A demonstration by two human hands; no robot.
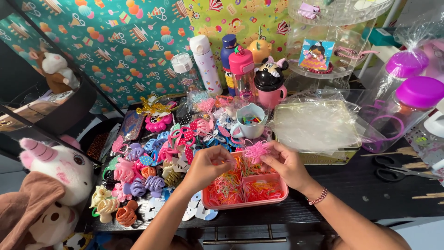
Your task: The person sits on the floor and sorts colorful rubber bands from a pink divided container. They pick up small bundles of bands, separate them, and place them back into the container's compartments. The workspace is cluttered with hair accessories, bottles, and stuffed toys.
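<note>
Both forearms come up from the bottom edge and meet over a pink tray [277, 193] with compartments full of thin rubber bands in orange, yellow and pink. Above the tray's far corner, the left hand [206, 165] and the right hand [286, 163] pinch a bunch of pink rubber bands [255, 151] from 2 sides; the bunch hangs between the fingertips, just over the tray. The right wrist wears a red bracelet [318, 196]. Left of the tray, many hair claws [138, 178] in pastel colours lie close together on the dark table [370, 190]. Behind the hands stands a white cup [249, 122], and beside it a box wrapped in clear film [319, 129]. Black scissors [393, 169] lie well to the right. A plush unicorn [55, 169] sits at the far left.
</note>
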